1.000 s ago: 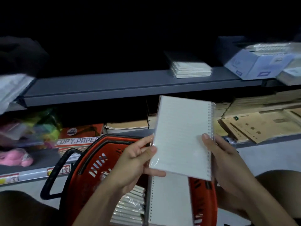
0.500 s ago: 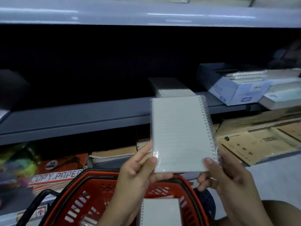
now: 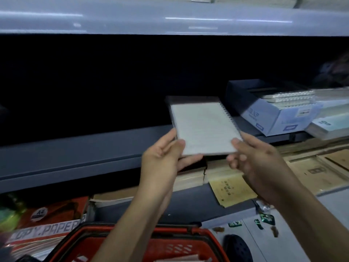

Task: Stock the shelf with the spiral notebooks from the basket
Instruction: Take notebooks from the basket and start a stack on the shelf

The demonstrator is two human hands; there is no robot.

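Presently, both my hands grasp one spiral notebook [image 3: 204, 127] by its near corners: my left hand [image 3: 164, 157] pinches the lower-left corner, thumb on top and fingers beneath, and my right hand [image 3: 253, 159] pinches the lower-right corner beside the wire spine. I hold the notebook level over the front edge of the grey shelf [image 3: 75, 154], its far end reaching into the dark bay above what appears to be a stack already there. The red basket [image 3: 170, 242] sits below my forearms. I judge this to be the placing step: next I should slide the notebook forward, square it on the stack left of the blue box [image 3: 273, 118], and let go.
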